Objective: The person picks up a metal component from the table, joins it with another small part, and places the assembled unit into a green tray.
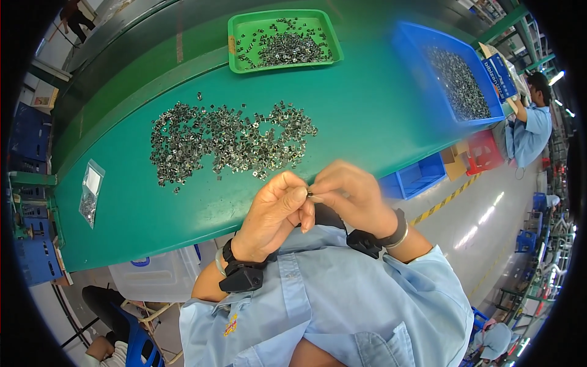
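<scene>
My left hand (278, 208) and my right hand (354, 196) meet in front of my chest, just past the near edge of the green table. Between their pinched fingertips is a tiny dark metal part (309, 192), mostly covered by the fingers; both hands touch it. Beyond them a wide pile of small square metal parts (238, 140) lies spread on the green tabletop (361, 104). Farther back, a green tray (238, 64) holds many more small parts like these.
At the far right stands a large blue bin (409, 43) of small metal parts. A clear plastic bag (90, 192) with parts lies on the left. Below the table's right edge is a blue crate (422, 177). A person in light blue (532, 128) works at the right.
</scene>
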`<action>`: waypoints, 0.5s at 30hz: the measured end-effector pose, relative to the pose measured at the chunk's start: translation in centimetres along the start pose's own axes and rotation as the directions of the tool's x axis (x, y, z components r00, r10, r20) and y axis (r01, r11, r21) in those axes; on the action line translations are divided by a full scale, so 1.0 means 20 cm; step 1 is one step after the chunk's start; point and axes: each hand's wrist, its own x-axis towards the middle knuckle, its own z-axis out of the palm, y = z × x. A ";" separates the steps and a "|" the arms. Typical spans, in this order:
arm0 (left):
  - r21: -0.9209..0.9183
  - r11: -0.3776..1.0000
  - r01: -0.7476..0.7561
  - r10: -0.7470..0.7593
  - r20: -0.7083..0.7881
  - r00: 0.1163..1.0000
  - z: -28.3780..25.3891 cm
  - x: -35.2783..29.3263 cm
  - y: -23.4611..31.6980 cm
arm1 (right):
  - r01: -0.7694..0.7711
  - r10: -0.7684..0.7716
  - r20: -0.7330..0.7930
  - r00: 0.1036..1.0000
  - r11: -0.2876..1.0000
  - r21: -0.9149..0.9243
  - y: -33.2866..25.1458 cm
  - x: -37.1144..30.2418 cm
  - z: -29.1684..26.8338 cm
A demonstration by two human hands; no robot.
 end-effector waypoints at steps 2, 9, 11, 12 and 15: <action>0.018 1.000 -0.010 0.010 0.017 1.000 -0.01 0.00 0.00 | 0.006 -0.006 0.008 1.000 1.000 -0.007 0.00 0.01 0.00; 0.117 0.991 0.063 -0.061 -0.018 0.998 0.00 0.00 0.06 | -0.005 0.006 0.039 0.999 1.000 -0.020 0.02 0.01 0.00; 0.135 0.988 0.076 -0.072 -0.028 0.997 0.01 0.00 0.06 | -0.010 0.010 0.047 0.999 1.000 -0.005 0.02 0.01 -0.01; 0.127 0.989 0.073 -0.070 -0.025 0.997 0.01 0.00 0.06 | -0.012 0.012 0.051 0.999 1.000 0.003 0.03 0.01 -0.01; 0.110 0.992 0.065 -0.064 -0.018 0.998 0.02 0.00 0.05 | -0.018 0.017 0.021 1.000 0.998 0.054 0.05 0.00 0.00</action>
